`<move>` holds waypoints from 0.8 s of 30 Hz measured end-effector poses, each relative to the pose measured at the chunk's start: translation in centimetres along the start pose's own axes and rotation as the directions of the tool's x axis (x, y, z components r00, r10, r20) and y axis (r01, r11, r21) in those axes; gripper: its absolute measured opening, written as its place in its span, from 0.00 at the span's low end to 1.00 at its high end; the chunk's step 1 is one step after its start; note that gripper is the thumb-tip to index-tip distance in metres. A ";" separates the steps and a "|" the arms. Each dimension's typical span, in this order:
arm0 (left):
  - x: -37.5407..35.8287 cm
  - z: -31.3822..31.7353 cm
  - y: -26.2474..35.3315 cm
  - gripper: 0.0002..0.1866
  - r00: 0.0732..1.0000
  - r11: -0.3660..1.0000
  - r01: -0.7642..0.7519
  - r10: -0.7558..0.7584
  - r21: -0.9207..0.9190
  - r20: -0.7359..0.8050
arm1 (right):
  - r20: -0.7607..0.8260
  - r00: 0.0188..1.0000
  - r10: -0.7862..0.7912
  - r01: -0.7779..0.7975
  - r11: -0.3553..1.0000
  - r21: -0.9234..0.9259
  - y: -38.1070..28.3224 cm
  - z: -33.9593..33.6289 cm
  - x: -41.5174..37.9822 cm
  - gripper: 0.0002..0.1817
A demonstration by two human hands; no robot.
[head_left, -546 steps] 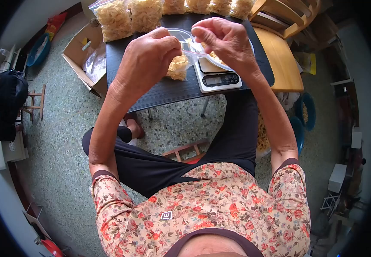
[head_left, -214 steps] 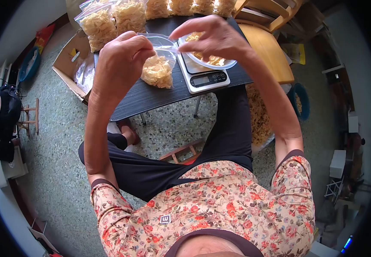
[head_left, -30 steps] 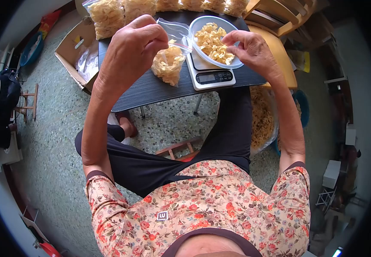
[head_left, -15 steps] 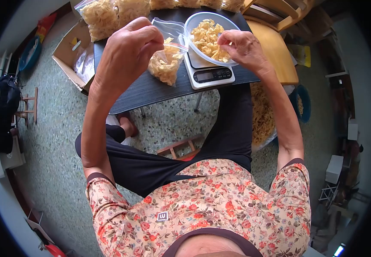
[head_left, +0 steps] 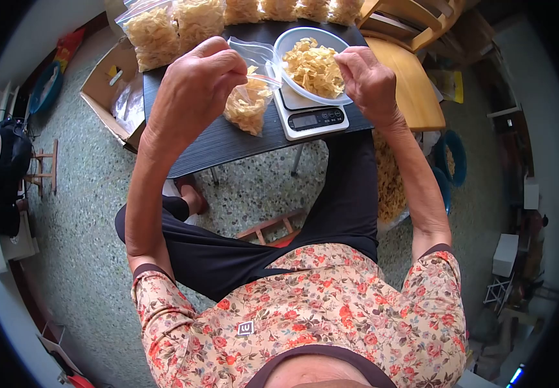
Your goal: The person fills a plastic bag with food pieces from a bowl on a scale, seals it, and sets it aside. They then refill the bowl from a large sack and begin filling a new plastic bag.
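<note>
My left hand [head_left: 199, 87] is closed in a pinch at the upper left edge of a clear zip bag [head_left: 247, 110]. Pale yellow dried flakes partly fill the bag, and its mouth gapes toward the bowl. A translucent white plastic bowl [head_left: 281, 46] holding more flakes [head_left: 312, 68] rests on a white digital scale [head_left: 315, 121]. At the bowl's right rim is my right hand [head_left: 370, 81], its thumb and fingers pressed together. Whether they grip a flake, the rim or nothing is hidden.
Several filled bags [head_left: 199, 22] line the back of the dark table [head_left: 202, 145]. A cardboard box [head_left: 102, 81] sits to the left, with a wooden chair [head_left: 415, 97] to the right. More flakes [head_left: 389, 187] lie in a large container below, near blue basins [head_left: 454, 139].
My right hand has drawn back rightward from over the flakes to the bowl's rim. My left hand stays at the bag. The whole view has shifted slightly.
</note>
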State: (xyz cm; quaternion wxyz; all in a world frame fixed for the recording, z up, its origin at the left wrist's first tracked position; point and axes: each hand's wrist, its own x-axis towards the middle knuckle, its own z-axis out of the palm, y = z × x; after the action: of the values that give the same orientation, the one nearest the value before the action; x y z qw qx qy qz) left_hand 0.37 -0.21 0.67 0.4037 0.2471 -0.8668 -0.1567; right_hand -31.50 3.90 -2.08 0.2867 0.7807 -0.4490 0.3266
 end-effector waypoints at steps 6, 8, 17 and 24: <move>-0.1 -0.1 -0.1 0.05 1.000 1.000 -0.008 0.008 -0.008 -0.015 | 0.135 0.750 0.648 -0.605 0.589 0.536 1.1 0.8 0.3 0.09; 0.0 0.2 0.0 0.05 1.000 1.000 -0.018 0.018 -0.003 -0.026 | 0.241 0.620 0.747 -0.635 0.297 0.713 1.4 0.6 0.7 0.11; -0.4 0.6 0.3 0.04 0.999 1.000 -0.021 0.021 0.003 -0.025 | 0.169 0.755 0.634 -0.542 0.456 0.706 -7.8 -0.3 6.0 0.06; -0.9 -0.5 0.1 0.03 1.000 1.000 0.003 -0.002 0.008 -0.022 | 0.098 0.976 0.195 -0.217 0.823 0.525 -9.9 2.3 6.1 0.08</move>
State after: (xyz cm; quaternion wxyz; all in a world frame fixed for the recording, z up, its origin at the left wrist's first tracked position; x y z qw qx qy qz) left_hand 1.23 0.31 0.51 0.4121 0.2516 -0.8626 -0.1508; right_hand -19.79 3.30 -0.38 0.0128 0.7827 -0.4279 0.4518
